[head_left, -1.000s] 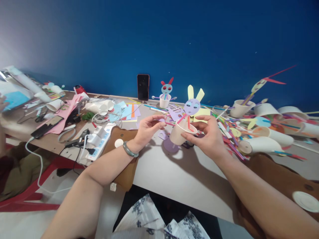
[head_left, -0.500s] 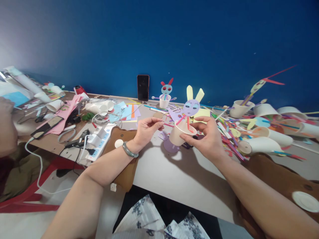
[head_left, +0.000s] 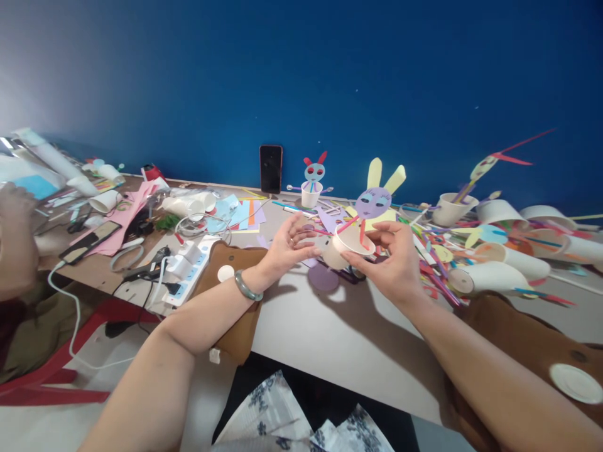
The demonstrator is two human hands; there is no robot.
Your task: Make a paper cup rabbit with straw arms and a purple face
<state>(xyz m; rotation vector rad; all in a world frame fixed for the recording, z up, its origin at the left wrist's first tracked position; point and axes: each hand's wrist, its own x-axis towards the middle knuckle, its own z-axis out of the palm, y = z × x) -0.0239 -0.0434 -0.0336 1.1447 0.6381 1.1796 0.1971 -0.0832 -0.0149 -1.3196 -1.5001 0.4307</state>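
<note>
My right hand (head_left: 396, 263) grips a white paper cup (head_left: 335, 252) by its rim and side, tilted a little above the table. A purple paper face (head_left: 372, 204) with yellow rabbit ears (head_left: 374, 174) rises from the cup on a stem that I cannot make out fully. Pink and orange strips show at the cup's mouth. To the left of the cup, my left hand (head_left: 288, 248) has its thumb and fingers apart, close to a pink stick (head_left: 319, 231) jutting from the cup's side. Below the cup lies a purple paper disc (head_left: 323, 277).
A similar small cup figure (head_left: 311, 193) and a phone (head_left: 271, 169) stand by the blue wall. Several paper cups and coloured sticks crowd the right. At left are a power strip (head_left: 191, 276), cables, coloured paper and another person's arm (head_left: 16, 238).
My left thumb and fingers have parted from the pink stick. The cup with its rabbit face has shifted slightly right, and the face is seen larger and lower.
</note>
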